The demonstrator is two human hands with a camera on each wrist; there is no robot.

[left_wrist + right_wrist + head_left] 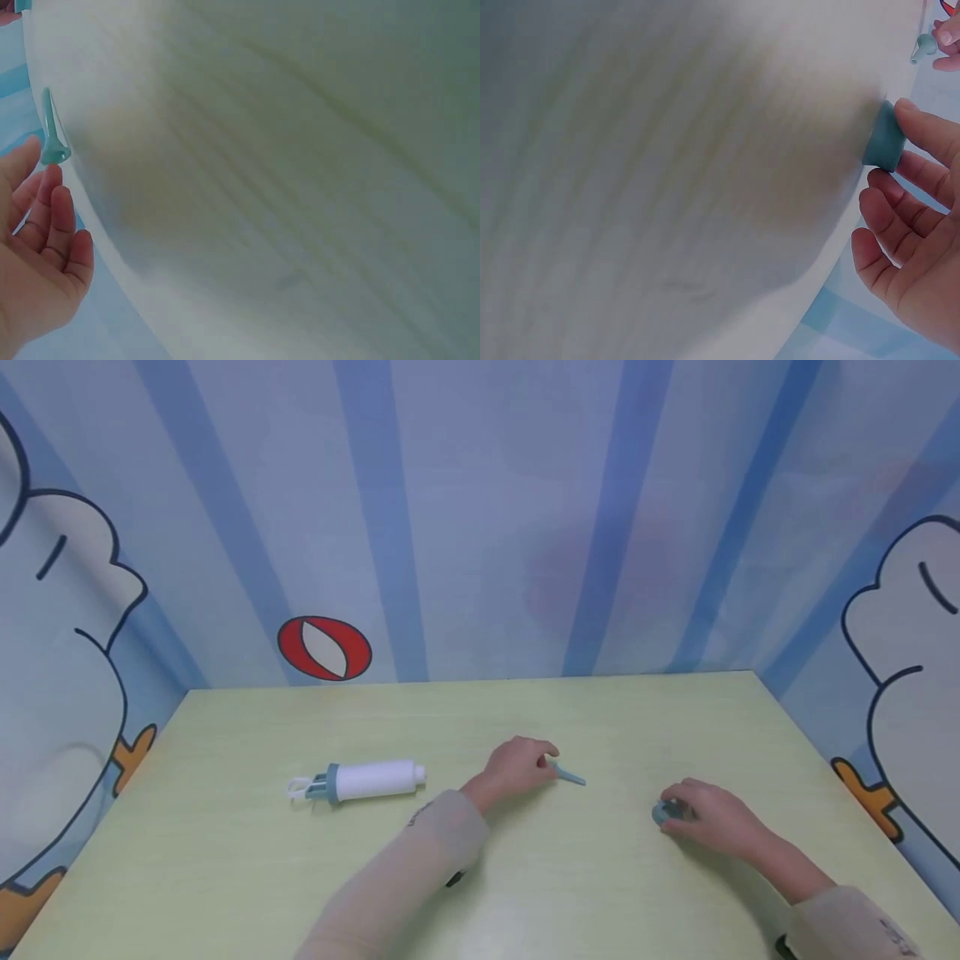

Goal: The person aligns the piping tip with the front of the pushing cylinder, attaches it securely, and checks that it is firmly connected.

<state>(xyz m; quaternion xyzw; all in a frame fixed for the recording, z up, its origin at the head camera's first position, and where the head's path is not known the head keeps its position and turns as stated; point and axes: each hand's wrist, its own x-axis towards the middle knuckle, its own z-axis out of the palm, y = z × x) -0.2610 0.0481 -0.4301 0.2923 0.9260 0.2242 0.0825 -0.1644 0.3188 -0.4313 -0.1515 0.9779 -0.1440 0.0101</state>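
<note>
While our right hand [716, 818] is pinching a short blue-green cap [887, 139] between thumb and forefinger, with the other fingers curving loosely beside it, we are holding our left hand [517, 766] slightly farther off, near the middle of the table [187, 860]. Its fingers are bending around the wide end of a small blue-green nozzle [570, 776], but we are not managing to tell whether they are pinching it or only touching it. The nozzle is lying between our hands, its narrow tip pointing right and a little nearer. On the left, well apart from both hands, a syringe [378, 779] is lying on its side, its white barrel running left to right, its blue-grey collar and white handle facing left, its spout facing right. We are wearing pale sleeves [397, 868]. Beyond the table's far edge, a striped blue wall [495, 485] is rising, showing a red-and-white ball [325, 648] toward the left.
</note>
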